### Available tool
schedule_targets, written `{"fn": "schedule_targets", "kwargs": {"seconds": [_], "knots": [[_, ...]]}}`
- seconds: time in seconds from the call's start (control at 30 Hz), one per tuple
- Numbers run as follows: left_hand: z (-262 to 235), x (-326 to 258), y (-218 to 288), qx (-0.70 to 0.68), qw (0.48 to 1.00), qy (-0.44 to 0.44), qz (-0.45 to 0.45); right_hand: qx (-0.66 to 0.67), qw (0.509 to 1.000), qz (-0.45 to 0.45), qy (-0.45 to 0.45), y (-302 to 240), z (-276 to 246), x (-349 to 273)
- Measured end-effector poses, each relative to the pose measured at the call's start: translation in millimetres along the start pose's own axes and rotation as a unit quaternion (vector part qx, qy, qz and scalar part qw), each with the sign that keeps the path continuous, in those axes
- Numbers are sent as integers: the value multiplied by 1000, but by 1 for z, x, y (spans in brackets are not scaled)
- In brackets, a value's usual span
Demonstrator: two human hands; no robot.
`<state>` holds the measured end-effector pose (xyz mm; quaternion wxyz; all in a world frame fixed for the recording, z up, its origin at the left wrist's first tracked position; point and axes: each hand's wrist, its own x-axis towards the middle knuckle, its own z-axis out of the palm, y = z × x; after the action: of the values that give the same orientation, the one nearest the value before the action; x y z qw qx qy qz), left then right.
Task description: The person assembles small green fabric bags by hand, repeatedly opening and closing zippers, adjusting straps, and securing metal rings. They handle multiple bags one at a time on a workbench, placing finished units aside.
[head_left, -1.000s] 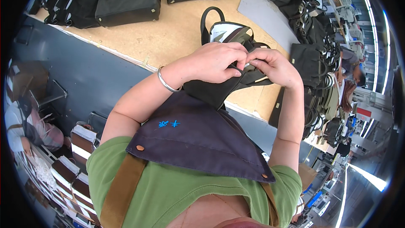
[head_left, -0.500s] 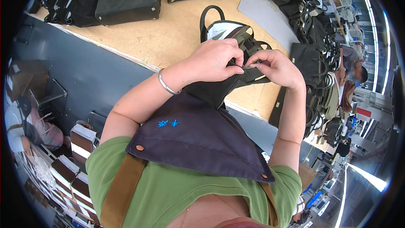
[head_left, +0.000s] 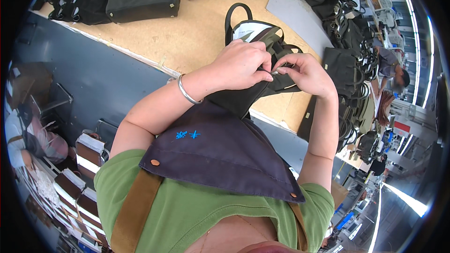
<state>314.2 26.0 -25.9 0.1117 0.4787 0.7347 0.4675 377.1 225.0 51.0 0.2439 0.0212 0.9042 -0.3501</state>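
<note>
A dark handbag lies at the table's near edge, against the front of my apron. Its mouth shows a white lining, and a looped handle stands up at the far side. My left hand pinches the bag's upper edge between thumb and fingers. Facing it, my right hand has its thumb and forefinger closed on the same spot. The fingertips almost meet, and the small part of the bag between them is mostly hidden.
Finished-looking dark bags stand along the far left of the tan table. A grey sheet lies at the far right, with more dark bags heaped beyond. One person works at right; another sits at lower left.
My fingertips have shifted slightly at the bag's edge, and the right fingers sit a little more over the pinched spot. The bag stays where it was.
</note>
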Motion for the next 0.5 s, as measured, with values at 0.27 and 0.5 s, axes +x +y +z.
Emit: {"fn": "schedule_targets", "kwargs": {"seconds": [0.27, 0.5], "knots": [[0, 1, 0, -26, 1000, -9, 11, 33, 998, -42, -18, 13, 4, 3], [0, -1, 1, -17, 1000, -1, -7, 65, 994, -76, -38, 19, 3, 3]]}}
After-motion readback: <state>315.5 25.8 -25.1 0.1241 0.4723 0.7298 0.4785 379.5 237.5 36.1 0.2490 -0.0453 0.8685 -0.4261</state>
